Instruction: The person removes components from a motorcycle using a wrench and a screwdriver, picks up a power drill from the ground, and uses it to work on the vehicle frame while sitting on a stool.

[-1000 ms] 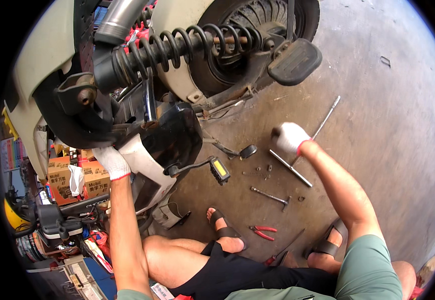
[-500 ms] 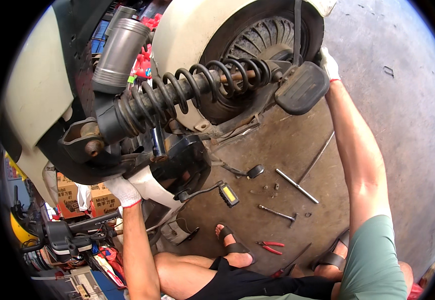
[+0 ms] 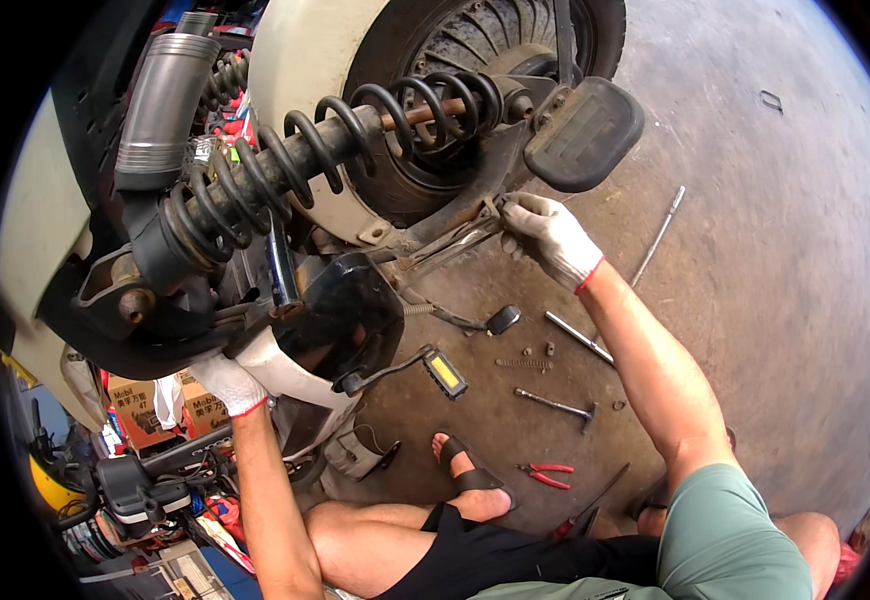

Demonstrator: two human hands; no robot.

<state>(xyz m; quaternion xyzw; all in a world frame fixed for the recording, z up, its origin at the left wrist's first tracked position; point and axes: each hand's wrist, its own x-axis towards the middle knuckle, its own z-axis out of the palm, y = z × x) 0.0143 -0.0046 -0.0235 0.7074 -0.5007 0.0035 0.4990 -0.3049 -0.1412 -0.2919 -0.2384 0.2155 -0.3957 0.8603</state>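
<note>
Below right hand [image 3: 547, 232], closed on metal bracket [image 3: 455, 232]: T-wrench [image 3: 558, 405], red pliers [image 3: 547, 473], loose bolts [image 3: 535, 356]; footpeg [image 3: 583, 132] above. Left hand [image 3: 225, 380] grips black cover [image 3: 340, 318].

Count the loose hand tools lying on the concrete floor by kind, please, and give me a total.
Long thin steel rods or bars: 2 (upper one, lower one)
Small grey metal hammer-shaped tool: 1
Red-handled pliers: 1
Dark slim tool with a red tip near the knee: 1
Total: 5
</note>
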